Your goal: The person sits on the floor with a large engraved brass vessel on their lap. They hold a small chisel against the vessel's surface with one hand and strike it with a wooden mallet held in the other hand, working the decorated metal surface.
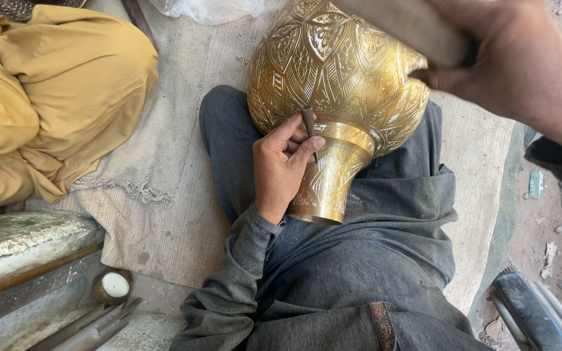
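The big brass vase [339,84] lies on its side across the lap of the seated person, on the grey trousers [385,247], a little right of the middle of the scene. Its round body is at the far side and its narrow neck comes toward the near side, so the long axis runs from far to near with a small lean to the left, and the open mouth points down toward the person's knees. The left hand [283,170] is closed around a thin dark chisel [308,123]; the fingers are curled tight and the tip stands on the collar where the neck meets the body. The right hand [521,65] is raised at the far right, closed around a pale wooden mallet [411,26], which hangs above the vase and does not touch it. As I judge it, the engraving is very far along: the body is covered with dense leaf and flower patterns, and the neck also has cut lines. Only the smooth band at the collar looks unfinished. The side turned to the cloth mat [170,195] I cannot see.
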